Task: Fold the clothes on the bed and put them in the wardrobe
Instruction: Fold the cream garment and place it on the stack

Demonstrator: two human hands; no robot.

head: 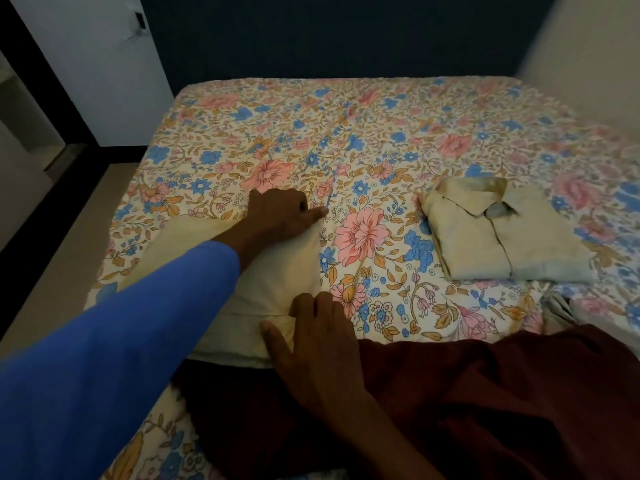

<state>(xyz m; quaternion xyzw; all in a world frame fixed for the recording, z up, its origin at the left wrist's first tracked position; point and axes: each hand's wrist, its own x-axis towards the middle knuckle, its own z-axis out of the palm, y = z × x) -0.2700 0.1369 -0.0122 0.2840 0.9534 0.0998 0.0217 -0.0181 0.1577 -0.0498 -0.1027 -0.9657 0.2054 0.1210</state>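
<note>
Two hands bracket the cream garment (266, 282) along its up-frame long axis: right hand (311, 330) flat, fingers spread, on the lower corner; left hand (280, 213) on the upper corner, grip unreadable.

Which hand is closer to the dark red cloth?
Right. The right hand presses the cream garment beside the dark red cloth; the left hand rests farther up it.

I can read no words, numbers or signs here. The flowery pink-and-blue bed sheet (346, 133), the folded cream collared shirt (502, 237) and the plain cream cloth (277, 271) show no letters.
</note>
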